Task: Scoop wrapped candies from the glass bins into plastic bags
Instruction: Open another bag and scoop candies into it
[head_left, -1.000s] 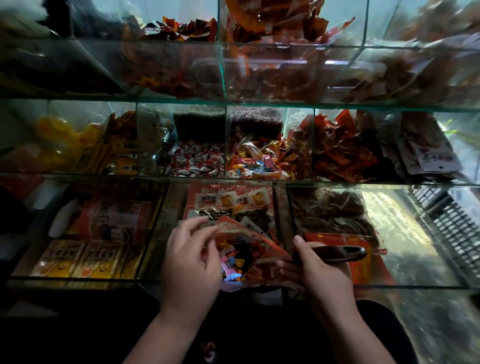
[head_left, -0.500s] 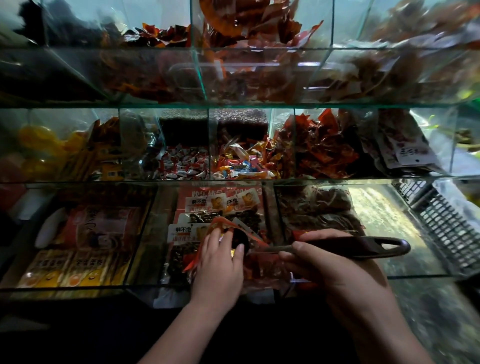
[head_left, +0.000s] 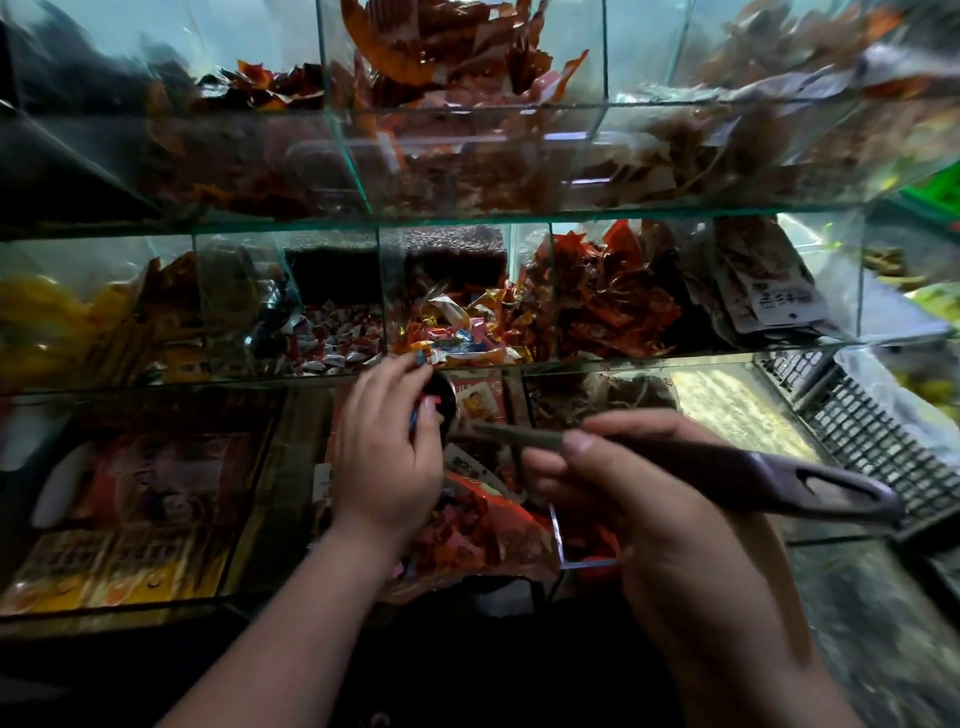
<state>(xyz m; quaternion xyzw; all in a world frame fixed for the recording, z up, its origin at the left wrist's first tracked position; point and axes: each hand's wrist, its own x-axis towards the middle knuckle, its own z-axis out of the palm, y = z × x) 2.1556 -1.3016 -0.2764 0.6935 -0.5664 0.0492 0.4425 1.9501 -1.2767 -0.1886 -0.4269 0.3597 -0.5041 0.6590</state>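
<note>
Your right hand (head_left: 649, 499) grips the scoop (head_left: 753, 475) by its handle; your left hand (head_left: 387, 457) pinches candies (head_left: 425, 408) at its bowl. Keep the scoop level, then tip it over the bag (head_left: 483, 525) just beneath.

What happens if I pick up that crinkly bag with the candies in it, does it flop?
Probably floppy: the plastic bag looks thin and lies crumpled in folds. It would likely sag where the wrapped candies bunch inside, so the weight may shift as you lift. Its shiny film might be a bit slippery.
</note>
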